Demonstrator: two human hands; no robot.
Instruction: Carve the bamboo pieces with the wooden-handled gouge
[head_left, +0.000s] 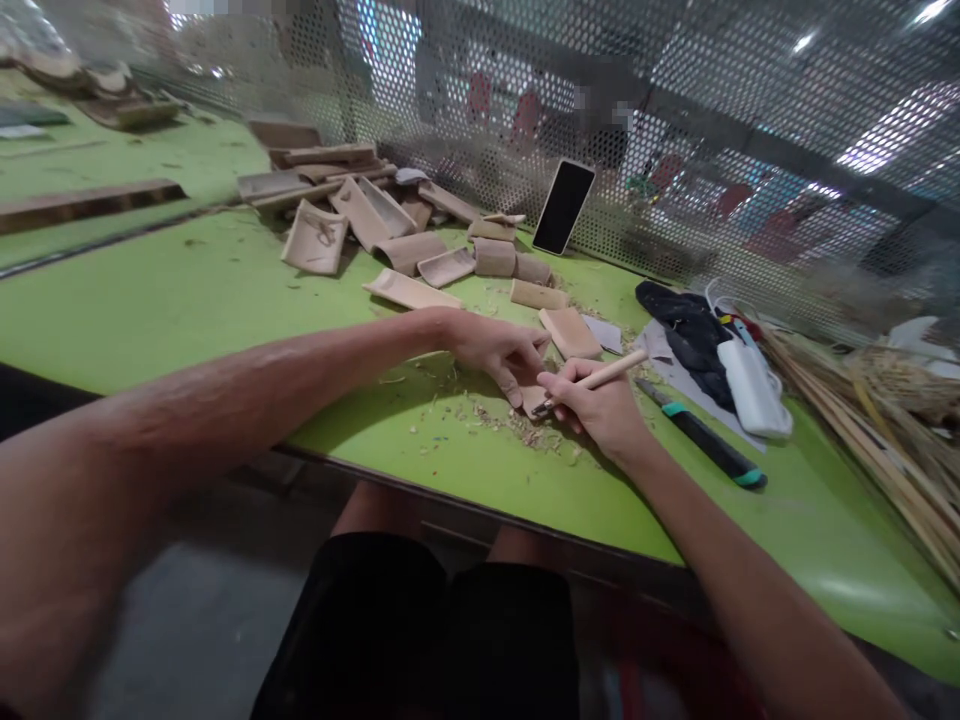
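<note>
My left hand (495,348) presses a small piece of bamboo (533,398) against the green table, its thumb and fingers closed about it and covering much of it. In a pen-like grip, my right hand (604,410) holds a carving tool with a pale wooden handle (619,369). The tool's dark metal tip rests at the near end of that bamboo. Wood shavings (517,432) lie scattered around the tip. Just beyond my hands is another flat bamboo piece (571,333).
Several curved bamboo pieces (367,212) are heaped at the back. A phone (564,207) leans on the perforated metal screen (480,110). To the right lie a black-and-green-handled tool (709,440), a dark glove-like cloth (686,335), a white device (752,390) and bamboo strips (862,440).
</note>
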